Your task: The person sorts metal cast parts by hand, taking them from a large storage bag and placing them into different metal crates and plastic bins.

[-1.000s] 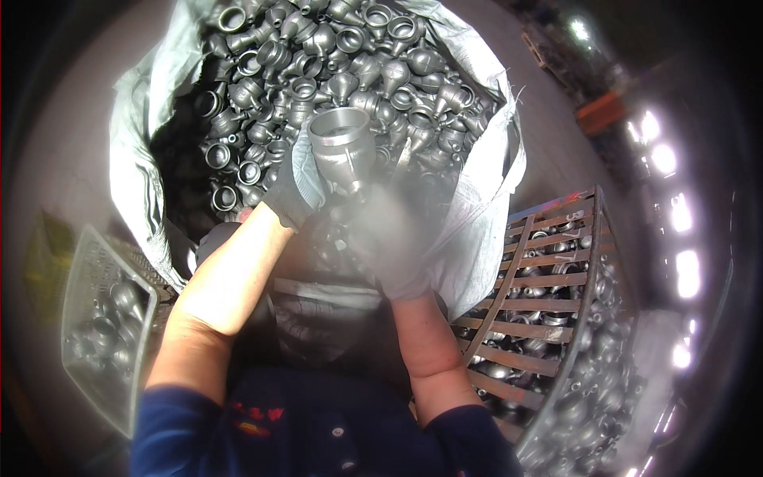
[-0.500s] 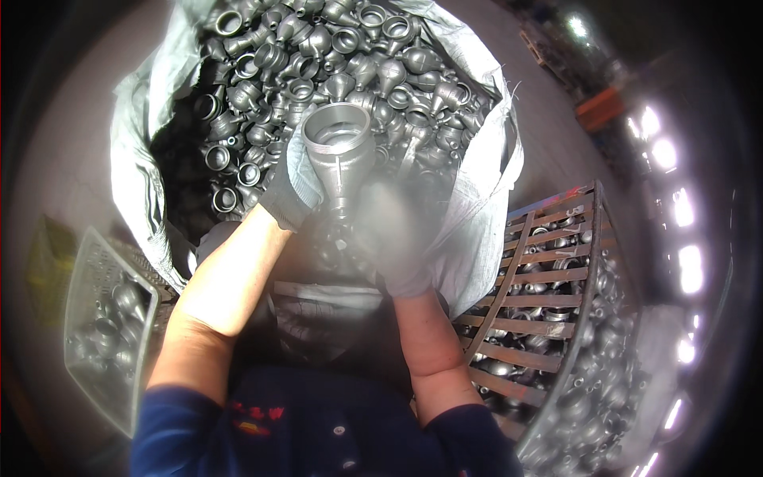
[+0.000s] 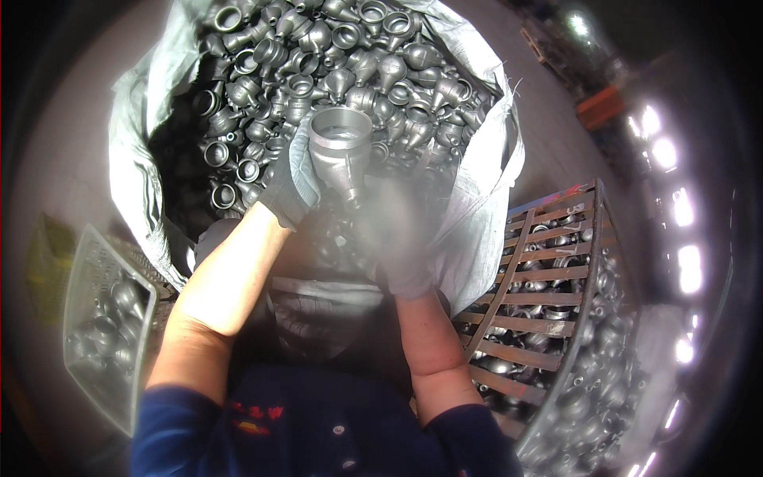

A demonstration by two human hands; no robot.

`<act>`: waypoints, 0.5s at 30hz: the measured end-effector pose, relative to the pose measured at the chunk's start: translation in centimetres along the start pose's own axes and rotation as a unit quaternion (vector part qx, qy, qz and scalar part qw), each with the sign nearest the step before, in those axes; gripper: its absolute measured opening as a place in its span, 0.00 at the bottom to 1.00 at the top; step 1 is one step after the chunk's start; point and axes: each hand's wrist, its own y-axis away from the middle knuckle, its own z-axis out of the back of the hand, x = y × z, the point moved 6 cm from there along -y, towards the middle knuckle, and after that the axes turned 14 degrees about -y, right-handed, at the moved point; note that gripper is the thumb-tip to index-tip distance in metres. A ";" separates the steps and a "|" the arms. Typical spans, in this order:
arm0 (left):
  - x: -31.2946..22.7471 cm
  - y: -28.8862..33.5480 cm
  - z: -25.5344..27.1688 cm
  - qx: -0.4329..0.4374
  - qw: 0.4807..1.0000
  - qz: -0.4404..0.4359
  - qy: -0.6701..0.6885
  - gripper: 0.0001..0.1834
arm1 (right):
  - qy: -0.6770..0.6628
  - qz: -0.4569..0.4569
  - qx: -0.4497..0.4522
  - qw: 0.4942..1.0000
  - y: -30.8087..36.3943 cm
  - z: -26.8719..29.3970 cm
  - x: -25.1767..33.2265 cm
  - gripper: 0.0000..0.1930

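My left hand [image 3: 296, 179], in a grey glove, is wrapped round the left side of a grey metal casting [image 3: 342, 155]. The part has a wide, round, open mouth at the top and narrows to a neck pointing down. My gloved right hand [image 3: 395, 230] is beside the neck's lower end; a hazy blur covers its fingers, and whether it touches the part cannot be made out. Both hands are over a large white woven sack [image 3: 481, 191] heaped with many similar castings [image 3: 318, 36].
At the left stands a pale plastic crate [image 3: 79, 310] with castings in it. A rusty slatted metal bin [image 3: 548, 298] full of castings stands at the right, close to my right forearm. Farther off at the upper right is an orange object [image 3: 600, 107].
The casting has tilted a little, its neck swinging right and up while its mouth shows narrower. My left hand still grips it; the right stays beside the neck, blurred.
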 end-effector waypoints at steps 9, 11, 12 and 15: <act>-0.4 1.1 -1.2 0.022 0.995 0.030 0.091 0.24 | -0.038 -0.002 0.004 0.999 0.0 -0.5 1.9 0.17; -0.4 1.1 -1.4 0.038 0.994 0.028 0.099 0.24 | -0.092 -0.014 0.020 0.995 0.0 -0.8 2.0 0.18; -0.5 1.1 -1.5 0.053 0.993 0.025 0.107 0.25 | -0.056 0.003 0.019 0.998 -0.1 -0.7 2.5 0.19; -0.5 1.1 -2.0 0.086 0.988 0.020 0.124 0.26 | -0.053 0.062 -0.009 0.997 -0.4 0.0 3.1 0.20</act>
